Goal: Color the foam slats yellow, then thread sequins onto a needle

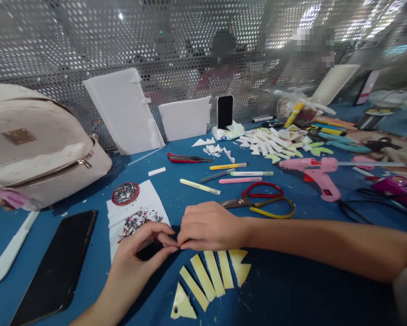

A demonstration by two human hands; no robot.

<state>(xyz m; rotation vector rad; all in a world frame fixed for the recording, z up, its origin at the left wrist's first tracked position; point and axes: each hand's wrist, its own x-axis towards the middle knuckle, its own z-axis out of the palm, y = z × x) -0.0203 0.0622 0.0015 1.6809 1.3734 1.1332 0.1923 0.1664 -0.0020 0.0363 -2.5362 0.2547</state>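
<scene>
My left hand (145,249) and my right hand (210,226) meet at the fingertips above the blue table. Both are closed in a pinch, and whatever sits between the fingers is too small to make out. Just below them lie pale yellow strips (203,276) in a fan. A triangular yellow piece with a hole (183,303) is at the lower left end, a notched yellow tail piece (240,267) at the upper right. Behind my left hand, a white paper sheet (150,192) carries loose glittery bits (138,222) and a red-rimmed round lid (125,194) full of them.
Scissors (237,203) lie beyond my right hand, with several markers (199,186) and a red cutter (186,157) farther back. A pink glue gun (317,174) and cut white pieces (271,140) are to the right. A dark phone (57,267), white knife (13,249) and backpack (43,149) occupy the left.
</scene>
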